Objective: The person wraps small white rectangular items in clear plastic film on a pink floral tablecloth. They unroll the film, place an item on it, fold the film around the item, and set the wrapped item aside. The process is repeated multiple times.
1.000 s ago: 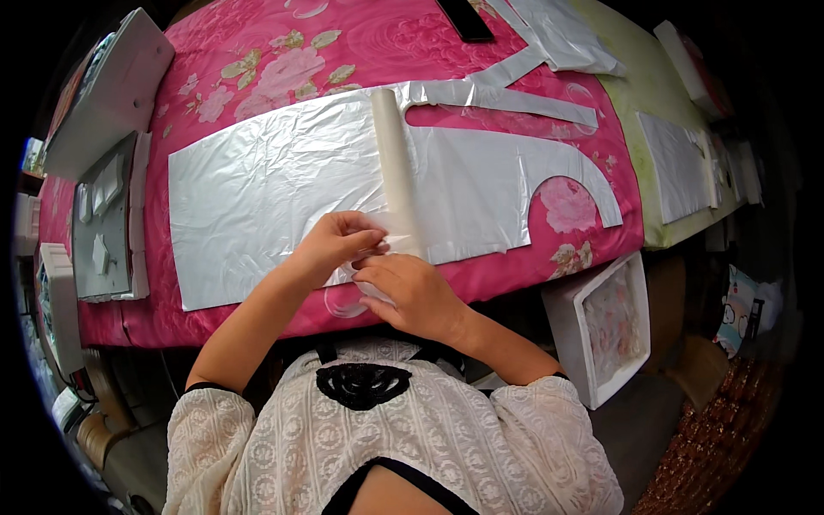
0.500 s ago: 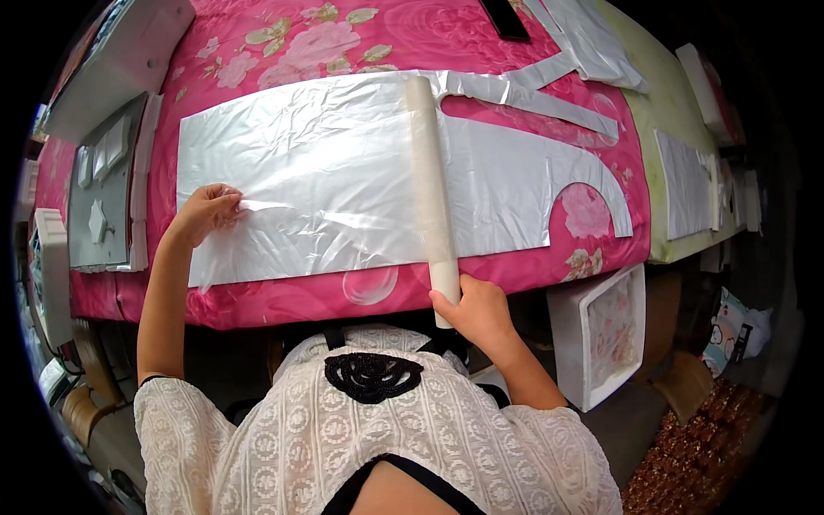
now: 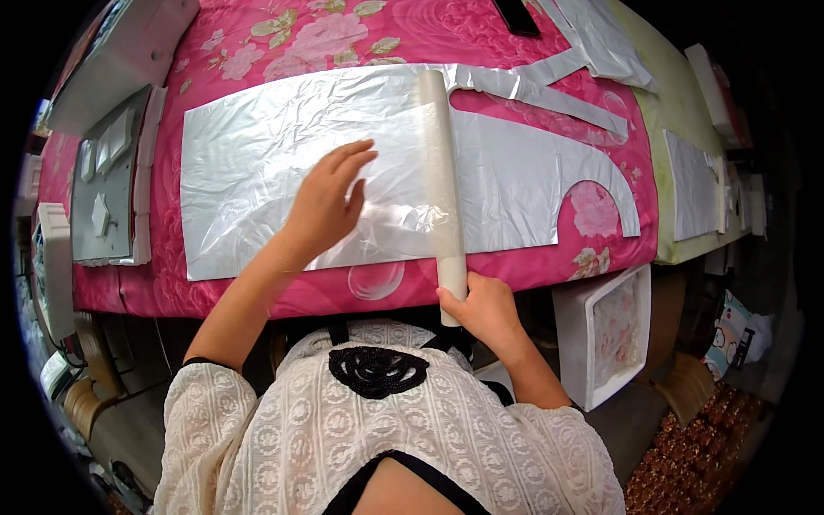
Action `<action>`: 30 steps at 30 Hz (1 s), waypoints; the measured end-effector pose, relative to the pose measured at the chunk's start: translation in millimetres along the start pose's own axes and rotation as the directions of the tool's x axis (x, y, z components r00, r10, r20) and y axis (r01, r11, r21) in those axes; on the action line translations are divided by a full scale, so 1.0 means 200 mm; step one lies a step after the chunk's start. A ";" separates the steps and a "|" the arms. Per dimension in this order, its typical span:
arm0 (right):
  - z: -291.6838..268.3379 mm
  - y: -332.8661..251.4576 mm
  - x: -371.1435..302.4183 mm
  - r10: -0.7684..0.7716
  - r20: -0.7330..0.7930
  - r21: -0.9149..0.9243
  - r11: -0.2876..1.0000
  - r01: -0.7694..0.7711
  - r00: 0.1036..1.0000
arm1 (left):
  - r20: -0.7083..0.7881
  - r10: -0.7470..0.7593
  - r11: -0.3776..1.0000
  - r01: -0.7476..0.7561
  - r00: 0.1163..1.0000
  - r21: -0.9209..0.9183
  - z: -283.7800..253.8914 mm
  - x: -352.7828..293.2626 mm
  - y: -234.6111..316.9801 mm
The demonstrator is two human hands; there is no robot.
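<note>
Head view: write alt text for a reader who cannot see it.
A person's right hand grips the near end of a pale roll lying across a silvery sheet, while the left hand, fingers open, is over the sheet left of the roll. Beneath lies a pink floral cloth; a white box sits lower right.

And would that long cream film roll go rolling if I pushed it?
The long, cream, cylindrical film roll would probably roll, since its sides are round. It's probably stiff, because it looks straight all along. The right hand gripping one end might stop it.
</note>
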State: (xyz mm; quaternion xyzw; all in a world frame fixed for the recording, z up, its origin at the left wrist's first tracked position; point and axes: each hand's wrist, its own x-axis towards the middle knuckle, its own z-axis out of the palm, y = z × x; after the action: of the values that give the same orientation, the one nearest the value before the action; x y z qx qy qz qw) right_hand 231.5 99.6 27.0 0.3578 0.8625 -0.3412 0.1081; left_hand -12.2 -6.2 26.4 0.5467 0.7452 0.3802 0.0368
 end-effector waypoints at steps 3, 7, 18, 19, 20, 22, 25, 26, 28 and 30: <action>0.00 0.01 0.00 0.007 0.016 0.000 1.000 -0.007 1.000 | 0.096 0.051 0.999 -0.051 0.994 -0.009 0.31 0.01 0.05; -0.01 0.03 0.00 0.011 0.035 0.017 1.000 -0.012 0.999 | 0.205 -0.010 0.984 -0.027 0.979 0.174 0.45 -0.04 0.07; -0.32 -0.12 0.59 -0.097 0.130 0.083 0.993 0.087 0.987 | 0.301 0.013 0.940 -0.115 0.953 0.322 0.45 -0.04 0.07; -0.33 -0.14 0.70 -0.088 0.078 0.098 0.992 0.080 0.993 | 0.309 0.004 0.938 -0.110 0.951 0.328 0.45 -0.04 0.07; -0.34 -0.15 0.81 -0.073 0.024 0.109 0.992 0.070 0.997 | 0.315 -0.001 0.938 -0.108 0.949 0.330 0.44 -0.03 0.08; -0.37 -0.17 1.01 -0.052 0.070 0.287 0.958 0.030 0.996 | 0.321 -0.009 0.936 -0.105 0.947 0.337 0.44 -0.03 0.08; -0.38 -0.21 1.15 -0.054 0.117 0.813 0.579 -0.065 0.992 | 0.313 -0.010 0.936 -0.101 0.950 0.336 0.45 -0.03 0.08; -0.38 -0.19 1.20 -0.052 0.098 0.908 0.412 -0.068 0.994 | 0.313 -0.011 0.939 -0.098 0.950 0.330 0.45 -0.03 0.08; -0.34 -0.14 1.30 -0.037 0.069 0.997 0.036 -0.067 0.997 | 0.320 -0.017 0.944 -0.090 0.947 0.317 0.45 -0.03 0.08; -0.34 -0.10 1.36 -0.014 -0.016 0.973 -0.232 0.013 1.000 | 0.329 -0.023 0.948 -0.084 0.944 0.308 0.45 -0.02 0.08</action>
State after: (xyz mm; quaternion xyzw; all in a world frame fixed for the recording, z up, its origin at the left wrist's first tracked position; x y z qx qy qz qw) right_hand 25.9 282.3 -29.2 0.2973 0.2703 -0.8896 -0.2172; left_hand 45.1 39.1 -28.6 0.6126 0.7713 0.1596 0.0658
